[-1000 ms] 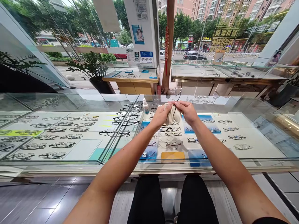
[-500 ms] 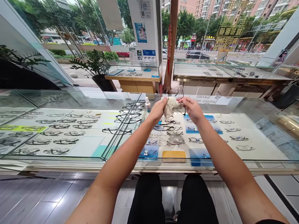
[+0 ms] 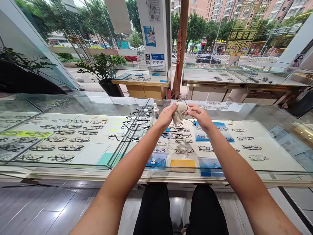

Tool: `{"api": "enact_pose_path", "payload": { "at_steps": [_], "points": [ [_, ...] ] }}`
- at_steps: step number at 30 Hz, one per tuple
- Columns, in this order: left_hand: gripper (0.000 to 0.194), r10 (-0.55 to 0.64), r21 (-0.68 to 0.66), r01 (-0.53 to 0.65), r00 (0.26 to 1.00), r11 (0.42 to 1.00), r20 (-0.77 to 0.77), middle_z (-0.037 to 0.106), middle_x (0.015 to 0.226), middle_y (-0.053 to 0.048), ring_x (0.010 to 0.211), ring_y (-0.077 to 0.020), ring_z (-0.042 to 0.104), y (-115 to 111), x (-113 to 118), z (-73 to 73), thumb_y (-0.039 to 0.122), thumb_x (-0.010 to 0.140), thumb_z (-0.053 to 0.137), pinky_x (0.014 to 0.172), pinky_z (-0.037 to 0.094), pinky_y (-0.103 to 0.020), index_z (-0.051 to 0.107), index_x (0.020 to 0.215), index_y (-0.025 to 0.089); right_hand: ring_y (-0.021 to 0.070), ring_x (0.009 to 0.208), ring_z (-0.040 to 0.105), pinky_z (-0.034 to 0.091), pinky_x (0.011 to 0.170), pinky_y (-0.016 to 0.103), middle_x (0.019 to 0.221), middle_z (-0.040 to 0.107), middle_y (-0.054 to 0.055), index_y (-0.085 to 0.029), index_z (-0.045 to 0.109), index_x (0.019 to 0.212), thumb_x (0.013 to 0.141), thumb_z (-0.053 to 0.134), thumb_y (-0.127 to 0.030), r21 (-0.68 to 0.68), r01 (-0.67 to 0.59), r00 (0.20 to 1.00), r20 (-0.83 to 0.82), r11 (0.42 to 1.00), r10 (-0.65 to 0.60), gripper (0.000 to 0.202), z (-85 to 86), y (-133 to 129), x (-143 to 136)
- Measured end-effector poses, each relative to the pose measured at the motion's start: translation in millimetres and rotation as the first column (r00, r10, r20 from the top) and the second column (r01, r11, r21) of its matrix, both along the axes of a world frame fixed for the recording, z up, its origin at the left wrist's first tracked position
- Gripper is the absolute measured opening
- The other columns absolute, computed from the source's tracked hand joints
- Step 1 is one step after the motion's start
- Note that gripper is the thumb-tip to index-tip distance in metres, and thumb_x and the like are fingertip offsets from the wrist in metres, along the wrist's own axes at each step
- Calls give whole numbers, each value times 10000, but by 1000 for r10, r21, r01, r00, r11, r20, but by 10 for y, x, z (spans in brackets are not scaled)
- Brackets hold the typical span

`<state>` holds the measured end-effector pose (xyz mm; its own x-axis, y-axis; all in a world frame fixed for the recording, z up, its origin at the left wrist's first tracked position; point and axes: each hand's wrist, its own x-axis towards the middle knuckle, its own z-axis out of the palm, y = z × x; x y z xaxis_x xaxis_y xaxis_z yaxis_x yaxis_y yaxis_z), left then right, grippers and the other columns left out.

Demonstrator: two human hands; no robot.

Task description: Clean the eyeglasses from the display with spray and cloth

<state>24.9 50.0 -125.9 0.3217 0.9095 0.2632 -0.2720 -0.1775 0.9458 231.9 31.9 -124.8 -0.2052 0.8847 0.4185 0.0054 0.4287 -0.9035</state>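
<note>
My left hand (image 3: 167,115) is closed on a beige cloth (image 3: 179,113), held up above the glass counter. My right hand (image 3: 199,115) pinches a thin dark-rimmed pair of glasses (image 3: 186,105) against the cloth's right side; one temple arm hangs below the fingers. The cloth hides part of the frame. A small white spray bottle (image 3: 156,111) stands on the glass just left of my left hand. Several dark eyeglass frames (image 3: 135,124) lie in a row on the glass top to the left.
Inside the glass display counter (image 3: 93,166) lie many eyeglass frames, a yellow case (image 3: 183,164) and blue display cards (image 3: 210,130). Further off are another showcase (image 3: 144,81), a potted plant (image 3: 107,85), a wooden post (image 3: 180,52) and large windows onto a street.
The glasses have turned and come closer against the cloth, and my right hand has shifted slightly left toward it. My left hand keeps hold of the cloth. The view has moved a little.
</note>
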Motion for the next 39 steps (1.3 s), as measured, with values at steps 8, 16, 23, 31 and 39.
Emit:
{"api": "enact_pose_path", "payload": {
  "at_steps": [8,16,23,31,39],
  "points": [
    [692,-26,17,26,1000,1000,16,791,836,-56,729,-150,698,54,-36,-57,789,756,909,691,542,-255,791,969,142,285,1157,621,459,1138,455,1128,700,77,-248,850,748,713,932,-724,-53,-63,997,-37,997,61,485,-10,-46,-67],
    [670,-126,-9,126,992,992,4,812,931,-75,778,-166,714,-49,-72,64,589,684,1039,749,554,-288,793,1113,138,234,1007,627,508,1033,412,917,711,57,-229,827,735,679,969,-632,-169,-95,986,-149,981,70,431,-9,-55,-85],
    [621,-32,66,35,999,997,-42,785,836,-38,726,-146,670,-115,-40,108,546,687,1042,702,502,-264,779,1074,138,245,1047,637,476,1081,421,962,745,60,-230,820,705,674,973,-671,-166,-159,980,-150,973,135,467,-7,-90,-112],
    [694,40,107,-39,999,994,-10,766,733,-45,659,-151,671,-49,8,29,834,770,865,654,529,-270,739,872,159,260,1088,627,450,1118,440,965,729,58,-235,838,766,705,943,-710,-151,-140,988,-81,978,129,490,-32,-81,-115],
    [707,25,7,-25,999,1000,34,711,630,-29,551,-151,633,-115,71,35,861,738,869,567,509,-289,670,823,188,244,1047,606,471,1137,468,1067,662,67,-229,850,782,777,899,-733,-72,-175,983,38,982,179,507,-35,-86,-143]
  ]
}}
